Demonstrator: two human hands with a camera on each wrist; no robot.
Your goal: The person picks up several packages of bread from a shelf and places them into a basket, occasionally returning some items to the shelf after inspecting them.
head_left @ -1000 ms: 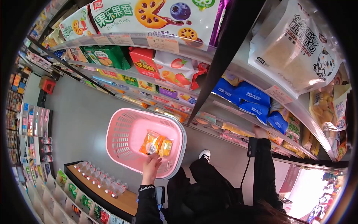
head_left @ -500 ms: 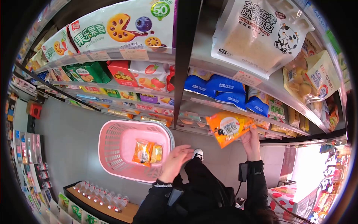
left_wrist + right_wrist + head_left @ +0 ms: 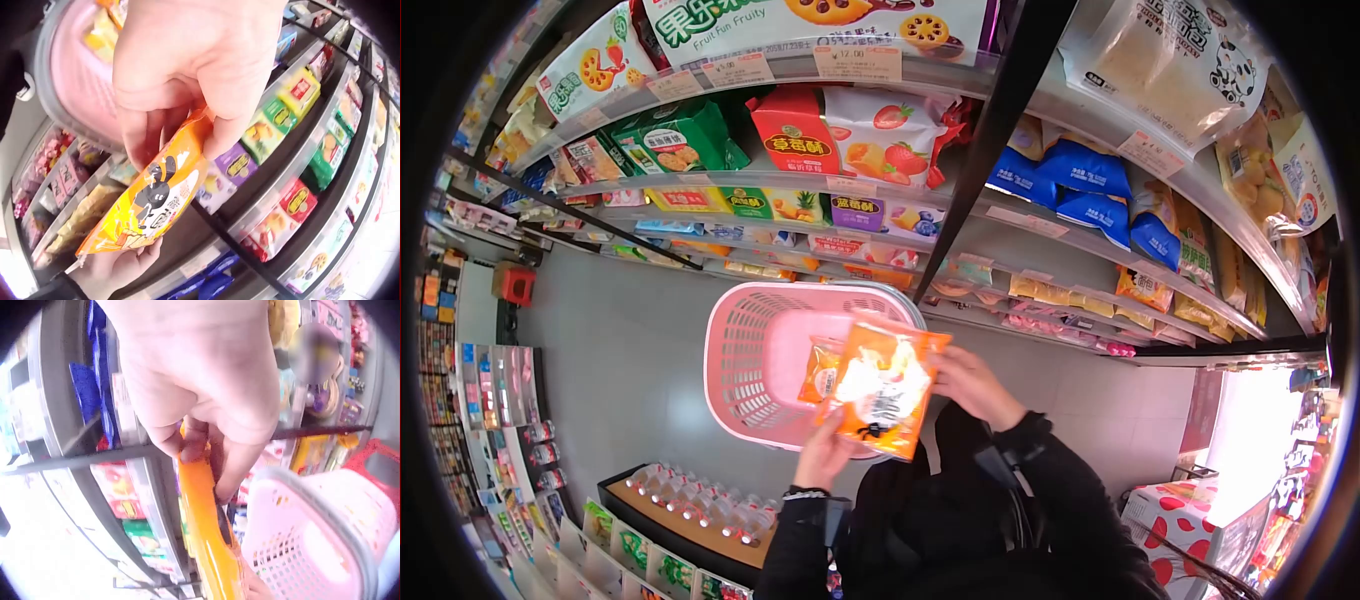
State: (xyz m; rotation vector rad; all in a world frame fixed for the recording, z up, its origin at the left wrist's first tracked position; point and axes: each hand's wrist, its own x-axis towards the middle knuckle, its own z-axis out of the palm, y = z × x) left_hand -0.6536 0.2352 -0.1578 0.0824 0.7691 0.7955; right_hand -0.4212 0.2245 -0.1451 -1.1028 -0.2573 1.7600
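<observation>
An orange packet (image 3: 886, 385) is held between both hands over the near right part of a pink basket (image 3: 735, 400). The left hand (image 3: 824, 458) pinches its lower left edge, and the right hand (image 3: 975, 388) grips its upper right edge. In the left wrist view, the left hand (image 3: 194, 69) has thumb and fingers on one end of the packet (image 3: 156, 194). The right wrist view shows the right hand (image 3: 200, 381) pinching the packet (image 3: 209, 531) from the other end. Another orange packet (image 3: 821, 370) lies in the basket, partly covered.
Shelves (image 3: 800, 190) of packaged snacks run across the top and right. Clear bottles (image 3: 700, 498) stand on a low wooden ledge at lower left, beside a rack of green packets (image 3: 635, 548). A red stool (image 3: 513, 284) stands at far left.
The right hand took an orange packet from the shelf and carried it left over the basket. My left hand, empty before, now holds its edge too. The view has shifted.
</observation>
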